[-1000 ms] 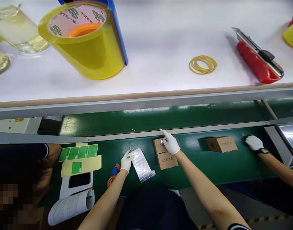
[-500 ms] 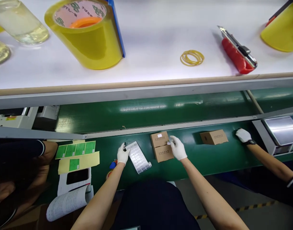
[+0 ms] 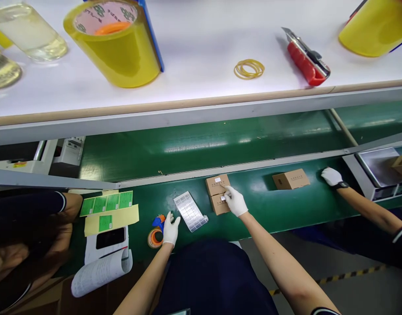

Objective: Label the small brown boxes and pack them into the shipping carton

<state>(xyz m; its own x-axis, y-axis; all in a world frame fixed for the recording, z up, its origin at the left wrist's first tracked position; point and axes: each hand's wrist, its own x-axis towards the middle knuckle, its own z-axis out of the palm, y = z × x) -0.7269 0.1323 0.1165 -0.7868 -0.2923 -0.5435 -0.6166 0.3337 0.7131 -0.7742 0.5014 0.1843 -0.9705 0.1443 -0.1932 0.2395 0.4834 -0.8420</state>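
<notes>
Two small brown cardboard boxes stand against each other on the green bench, and the far one bears a white label. My gloved right hand is over the nearer box, closed at the fingertips on a small white label at that box's top. Whether the label touches the cardboard I cannot tell. A silvery sheet of labels, curled at its near end, lies left of the boxes. My gloved left hand is open and holds nothing, between that sheet and a roll of orange tape with a blue part.
Another brown box sits to the right, near a co-worker's gloved hand and a scale. Green labels, a phone and papers lie left. The shelf above holds yellow tape, rubber bands and a cutter.
My left hand has left the label sheet and moved toward me. My right hand has carried the small label left onto the nearer box. A box now shows on the scale.
</notes>
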